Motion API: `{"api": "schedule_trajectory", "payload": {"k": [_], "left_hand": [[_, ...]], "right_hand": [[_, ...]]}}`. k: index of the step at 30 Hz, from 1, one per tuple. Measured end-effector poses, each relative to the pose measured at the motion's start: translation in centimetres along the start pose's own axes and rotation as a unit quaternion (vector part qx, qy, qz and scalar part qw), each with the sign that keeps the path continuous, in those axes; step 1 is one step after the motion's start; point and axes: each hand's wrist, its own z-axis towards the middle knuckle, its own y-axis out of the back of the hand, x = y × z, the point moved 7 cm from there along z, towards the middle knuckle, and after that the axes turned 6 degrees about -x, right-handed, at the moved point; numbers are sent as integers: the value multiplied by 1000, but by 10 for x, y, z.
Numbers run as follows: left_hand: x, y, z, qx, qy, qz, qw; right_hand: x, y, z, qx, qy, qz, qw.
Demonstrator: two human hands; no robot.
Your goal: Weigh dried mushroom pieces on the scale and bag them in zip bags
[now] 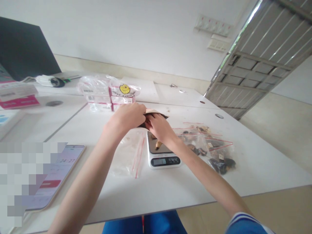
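Right fingers [151, 121] apparently inside pouch [161, 114] | clear bags [216, 151]: dark pieces [220, 166]

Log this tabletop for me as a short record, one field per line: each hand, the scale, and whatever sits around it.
Left hand: gripping the edge of an opened pouch
Right hand: partly inside it, fingertips hidden
Scale: white, a brown piece on top, readout unclear
Left of scale: clear bag with red stripes
Right of scale: clear bags holding dark pieces
Near left: phone, lit
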Motion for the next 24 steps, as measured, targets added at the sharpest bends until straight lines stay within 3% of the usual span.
{"api": "schedule_trajectory", "payload": {"k": [11, 21, 24], "left_hand": [[-7, 10, -3, -18, 8, 1, 1000], [-8, 13, -3, -28, 25, -11, 999], [-9, 15, -4, -34, 20, -7, 999]], "right_hand": [[-15, 5, -1, 22, -13, 52, 998], [-5, 25, -11, -42, -11, 61, 997], [1, 30, -15, -61, 20, 60, 996]]}}
